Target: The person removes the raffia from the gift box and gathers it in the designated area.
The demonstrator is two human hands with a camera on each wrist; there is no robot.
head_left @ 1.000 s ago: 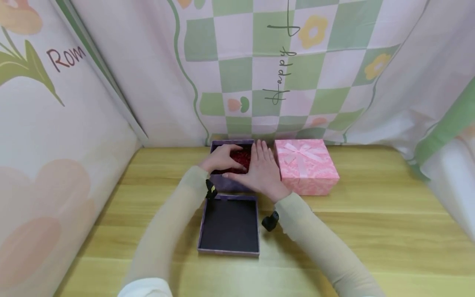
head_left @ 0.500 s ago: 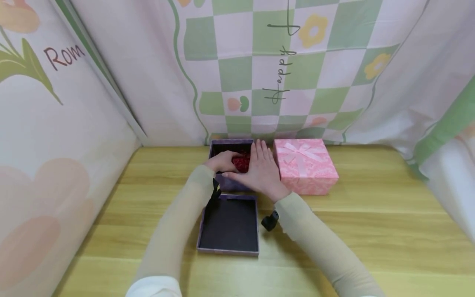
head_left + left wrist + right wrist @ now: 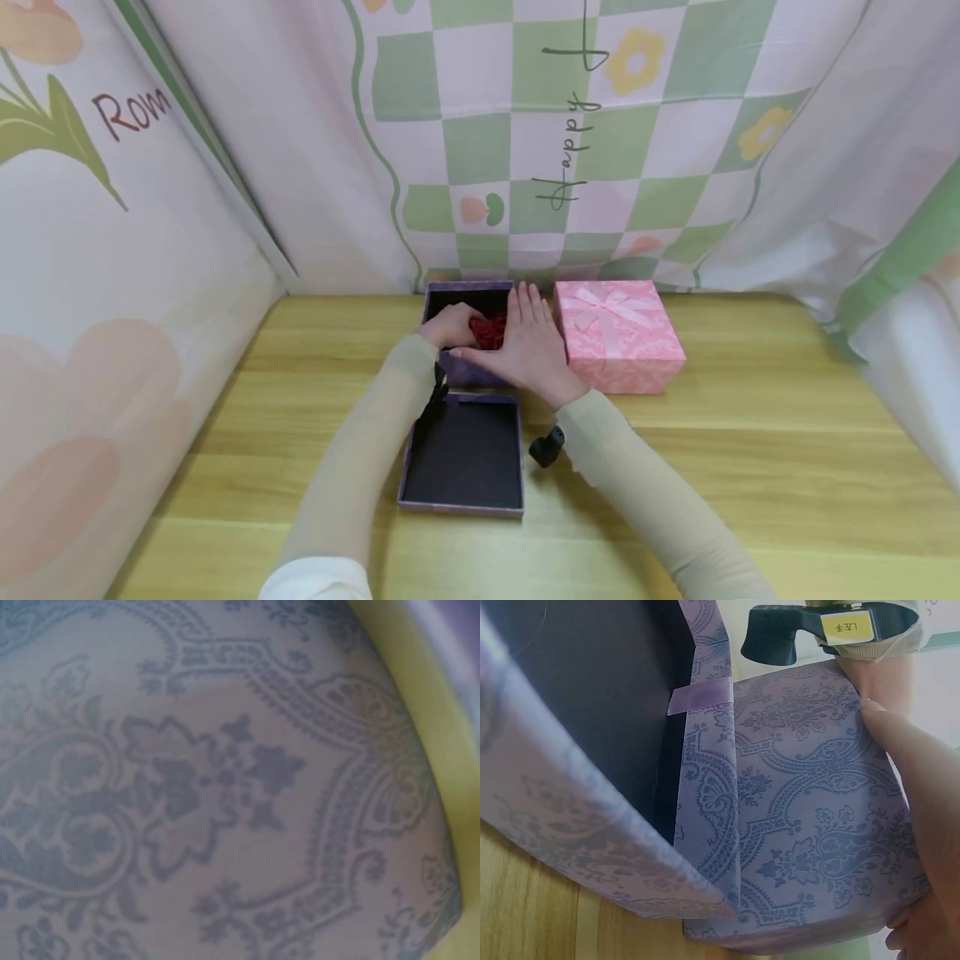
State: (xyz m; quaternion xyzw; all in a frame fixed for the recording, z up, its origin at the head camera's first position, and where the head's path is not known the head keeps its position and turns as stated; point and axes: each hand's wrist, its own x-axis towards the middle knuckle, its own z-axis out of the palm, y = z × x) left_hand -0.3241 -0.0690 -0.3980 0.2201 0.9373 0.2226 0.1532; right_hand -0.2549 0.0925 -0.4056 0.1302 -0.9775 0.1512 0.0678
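A purple patterned box (image 3: pixel 480 372) stands at the back of the table with its top uncovered. My left hand (image 3: pixel 450 325) reaches inside it, fingers curled against a bunch of red shredded paper (image 3: pixel 490 332); the fingertips are hidden. Flat along the box's right side lies my right hand (image 3: pixel 534 346), fingers straight and pointing to the back. In the right wrist view its thumb (image 3: pixel 900 739) rests at the rim of the patterned wall (image 3: pixel 810 795). The left wrist view is filled by the blurred patterned wall (image 3: pixel 195 780).
In front of the box the lid (image 3: pixel 465 454) lies with its dark inside facing up. A pink gift box (image 3: pixel 618 333) with a ribbon bow stands just right of my right hand. A checkered curtain (image 3: pixel 540 150) hangs directly behind the boxes.
My left hand has moved right and deeper into the box, its fingers drawing in. The red shredded paper is bunched toward the right, baring dark interior behind. The right hand stays put.
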